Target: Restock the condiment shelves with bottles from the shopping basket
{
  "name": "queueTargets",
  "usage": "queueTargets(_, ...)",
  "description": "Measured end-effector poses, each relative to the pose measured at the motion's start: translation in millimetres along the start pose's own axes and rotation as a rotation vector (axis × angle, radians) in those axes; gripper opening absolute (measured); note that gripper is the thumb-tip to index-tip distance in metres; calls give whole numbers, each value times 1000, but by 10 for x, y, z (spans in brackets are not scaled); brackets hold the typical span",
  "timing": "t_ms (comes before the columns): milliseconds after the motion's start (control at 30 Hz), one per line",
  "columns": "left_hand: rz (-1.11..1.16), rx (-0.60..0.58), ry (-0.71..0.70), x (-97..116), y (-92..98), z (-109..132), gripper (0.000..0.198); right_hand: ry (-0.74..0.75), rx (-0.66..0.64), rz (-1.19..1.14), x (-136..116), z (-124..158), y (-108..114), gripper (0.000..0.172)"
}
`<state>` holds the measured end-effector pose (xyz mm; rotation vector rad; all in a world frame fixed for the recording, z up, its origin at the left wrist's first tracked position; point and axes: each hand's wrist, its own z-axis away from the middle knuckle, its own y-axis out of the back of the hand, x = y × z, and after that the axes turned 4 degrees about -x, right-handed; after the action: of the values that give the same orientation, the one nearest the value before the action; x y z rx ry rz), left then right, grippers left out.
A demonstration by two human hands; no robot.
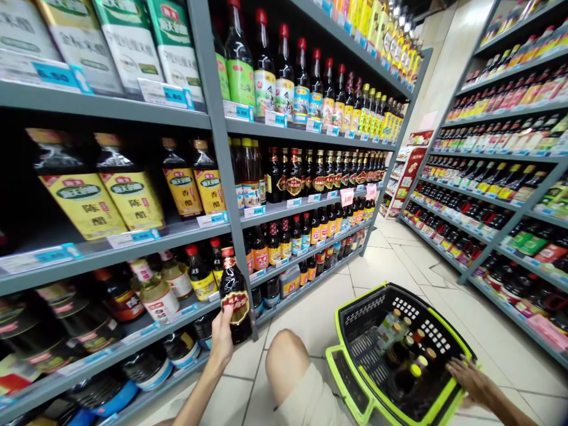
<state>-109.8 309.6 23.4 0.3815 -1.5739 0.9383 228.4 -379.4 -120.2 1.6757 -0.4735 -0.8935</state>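
My left hand (225,334) is wrapped around a dark glass bottle (235,299) with a red and gold label and a red top, held upright in front of the shelf post. On the right, my right hand (471,378) grips the side rim of a black shopping basket (355,322) with lime-green edging, which appears to stand on the floor. Several bottles (402,349) lean together inside it, one with a yellow cap (415,370). Part of the right hand's grip is hidden by the rim.
Beside me a grey shelf unit (217,118) carries rows of sauce and vinegar bottles with price tags; yellow-labelled bottles (84,201) stand at left. Another stocked shelf unit (488,154) lines the right. Tiled floor (386,254) runs between them. My bent knee (287,361) is between hand and basket.
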Motion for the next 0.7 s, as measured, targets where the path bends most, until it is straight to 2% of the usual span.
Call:
queueTargets(67,17,-1,14,-10,-7,8,83,-55,95,97,-187,-123,-63,67)
queueTargets(133,17,-12,4,-25,-7,15,81,-106,172,147,-608,-201,-236,59)
queueTargets(167,18,-23,-9,-32,-6,18,80,-85,161,139,-897,-218,-354,61)
queueTargets(233,31,-45,-42,-45,-5,22,77,-25,57,37,-1565,-209,-625,62)
queueTargets(267,40,-56,-56,-49,-6,24,75,-22,-14,-4,-1903,-190,-765,64)
queueTargets(300,46,-66,-65,-51,-8,26,73,-28,-29,-13,-2215,-170,-903,67)
queueTargets(367,39,-74,-70,-49,-13,35,72,24,-63,15,-2697,-144,-1149,75)
queueTargets(400,30,-73,-68,-45,-17,43,73,27,-43,37,-2852,-142,-1252,76)
queueTargets(467,18,-70,-60,-35,-25,62,76,6,18,83,-3000,-154,-1406,75)
queueTargets(533,20,-79,-60,-22,-36,84,75,-35,71,113,-3007,-174,-1488,73)
queueTargets(700,49,-74,-62,18,-84,123,74,-85,51,103,-2948,-214,-1506,78)
